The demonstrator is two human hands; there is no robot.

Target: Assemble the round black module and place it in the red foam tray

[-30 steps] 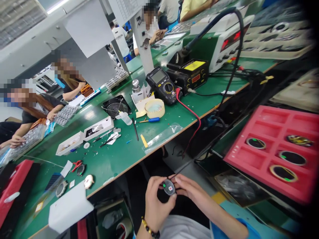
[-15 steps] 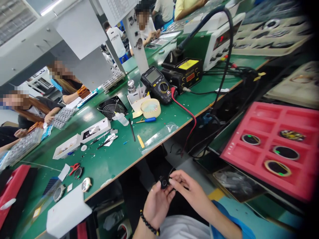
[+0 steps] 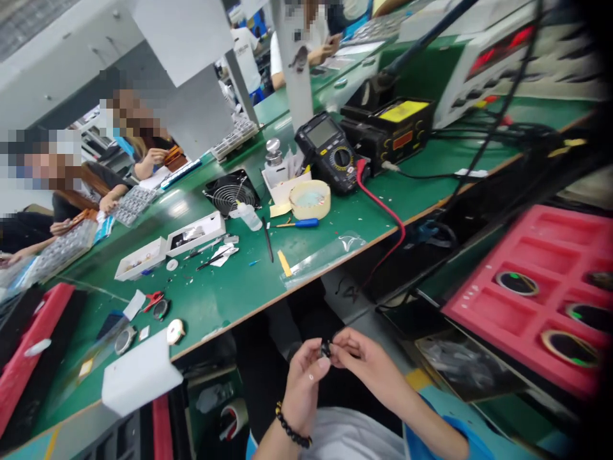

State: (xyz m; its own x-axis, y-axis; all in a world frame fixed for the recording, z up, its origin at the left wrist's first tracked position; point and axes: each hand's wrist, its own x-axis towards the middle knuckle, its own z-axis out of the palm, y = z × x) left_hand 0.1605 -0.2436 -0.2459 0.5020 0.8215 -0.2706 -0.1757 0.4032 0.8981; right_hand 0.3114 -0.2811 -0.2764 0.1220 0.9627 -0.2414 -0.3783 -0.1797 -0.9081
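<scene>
Two hands meet near the lap: the left hand [image 3: 304,377] and right hand [image 3: 366,361] together pinch a small dark round part [image 3: 325,349]. The green bench [image 3: 230,287] lies beyond; a red tray [image 3: 483,306] sits right.

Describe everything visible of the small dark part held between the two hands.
The small dark part is round, black-looking and mostly hidden. It is pinched edge-on between the fingertips of the left hand and the right hand, below the green bench's near edge, above the person's lap. Its detail is too small to make out.
</scene>
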